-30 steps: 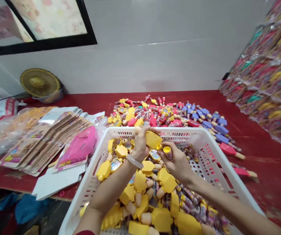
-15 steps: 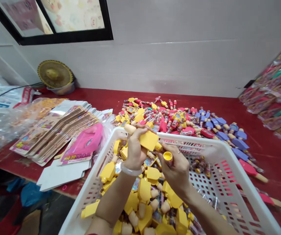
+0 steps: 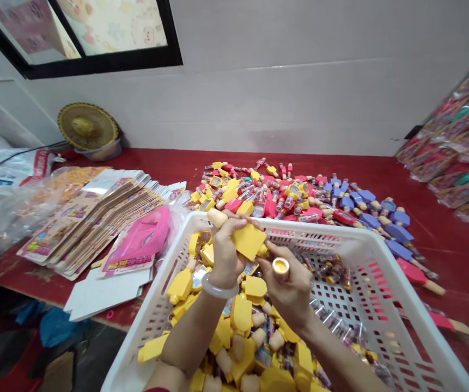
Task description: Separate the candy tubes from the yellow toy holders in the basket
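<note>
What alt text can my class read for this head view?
A person's left hand holds a yellow piece with a tan handle over a white basket of similar yellow pieces, while the right hand, close by, holds a small cylinder. Behind, red, yellow and purple pieces lie on a red table.

Pale translucent bangle, left wrist; dark red sleeve edge.

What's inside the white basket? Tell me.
The white basket holds yellow pieces with beige handles and small clear tubes. The left hand, right hand and forearms hide part of the pile; lower layers are covered.
</note>
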Motion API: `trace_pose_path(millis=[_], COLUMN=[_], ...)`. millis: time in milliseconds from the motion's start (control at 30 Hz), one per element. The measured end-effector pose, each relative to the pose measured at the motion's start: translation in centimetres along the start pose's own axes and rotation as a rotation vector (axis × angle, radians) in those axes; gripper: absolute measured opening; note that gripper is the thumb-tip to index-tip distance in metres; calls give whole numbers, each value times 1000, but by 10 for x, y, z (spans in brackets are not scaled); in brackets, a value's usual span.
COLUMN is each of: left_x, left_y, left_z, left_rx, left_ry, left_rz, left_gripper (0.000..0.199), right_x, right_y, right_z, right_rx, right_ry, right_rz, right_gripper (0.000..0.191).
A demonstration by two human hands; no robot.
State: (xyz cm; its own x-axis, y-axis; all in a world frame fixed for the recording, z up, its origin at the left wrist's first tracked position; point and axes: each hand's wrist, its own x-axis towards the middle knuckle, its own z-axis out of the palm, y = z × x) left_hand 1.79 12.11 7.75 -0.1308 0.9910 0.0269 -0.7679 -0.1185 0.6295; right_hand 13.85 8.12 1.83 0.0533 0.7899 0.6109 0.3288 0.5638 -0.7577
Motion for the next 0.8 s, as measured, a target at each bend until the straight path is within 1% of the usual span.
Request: trace_pose_path(millis=[33,67,100,133,167,200,233,267,300,367,400,433,467,500,533,600,633,667,700,733,800], left_x=[0,0,1,3,7,11,15,20,24,31,32,32,31,28,25,20,20,23,28,36,62], left_y=[1,3,5,7,8,9,9,9,9,8,8,8,8,7,6,0,-4,-8,-12,-17,-22], left_z=[-1,-3,-6,-9,-12,-15,-18,-20,-21,-21,-21,-20,-19,-18,-18,-18,-19,-20,-21,-22,-25], left_rx=[33,64,85,89,77,58,42,34,36,55,60,57,51,43,32,-2,-14,-19,-13,2,34], left_ry=[-66,-150,-242,-324,-383,-410,-399,-354,-279,-124,-74,-55,-64,-95,-130,-163,-157,-130,-70,14,198], left_rz=[16,-1,-47,-107,-164,-205,-215,-192,-145,-41,-13,-15,-49,-101,-155,-246,-280,-302,-305,-289,-216], left_gripper=[18,18,17,16,15,13,12,11,11,12,12,12,11,11,11,10,10,11,11,12,13], right_x=[2,5,7,10,12,14,16,18,19,20,19,18,15,12,10,7,7,7,8,10,10], right_y=[0,1,1,2,2,2,2,2,2,1,0,-2,-5,-8,-11,-14,-14,-12,-8,-2,14], right_z=[1,2,2,2,2,2,2,2,1,-1,-3,-4,-6,-8,-10,-16,-20,-25,-31,-38,-57], right_rx=[207,434,659,857,994,1043,991,847,640,188,16,-87,-117,-84,-4,230,345,427,458,439,301], right_ry=[-86,-217,-370,-526,-664,-754,-780,-740,-649,-417,-326,-281,-282,-312,-352,-439,-486,-514,-516,-492,-391], right_rz=[216,435,624,760,846,885,866,792,670,351,212,125,103,140,226,466,577,660,708,724,697], right_gripper=[21,23,30,38,44,46,46,43,39,32,31,31,30,28,26,29,33,37,40,42,46])
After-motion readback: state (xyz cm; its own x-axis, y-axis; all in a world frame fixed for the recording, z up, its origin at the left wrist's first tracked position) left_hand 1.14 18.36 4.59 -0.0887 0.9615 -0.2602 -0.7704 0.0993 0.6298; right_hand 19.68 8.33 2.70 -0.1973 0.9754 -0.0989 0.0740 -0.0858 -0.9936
